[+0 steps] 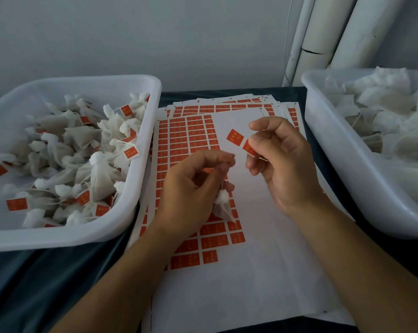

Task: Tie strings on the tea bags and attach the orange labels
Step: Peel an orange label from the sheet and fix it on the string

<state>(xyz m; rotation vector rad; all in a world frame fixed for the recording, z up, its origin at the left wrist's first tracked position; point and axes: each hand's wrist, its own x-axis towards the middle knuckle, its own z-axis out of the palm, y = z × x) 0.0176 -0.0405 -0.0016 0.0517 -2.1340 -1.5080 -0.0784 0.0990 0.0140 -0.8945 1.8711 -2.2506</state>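
Note:
My left hand [193, 183] pinches a thin string between thumb and fingertips, and a small white tea bag [221, 205] hangs from it just above the sticker sheet [263, 248]. My right hand [280, 162] pinches an orange label [242, 142] that is unfolded in two halves, held up just right of my left fingertips. The sheet lies flat under both hands; rows of orange labels [191, 138] remain on its left part, while its right part is bare white backing.
A white bin [121, 222] at the left holds several tied tea bags with orange labels. Another white bin [347, 169] at the right holds unlabelled white bags. More label sheets [227, 104] lie stacked behind. Dark cloth [35, 284] covers the table; white pipes [323, 32] stand at the back right.

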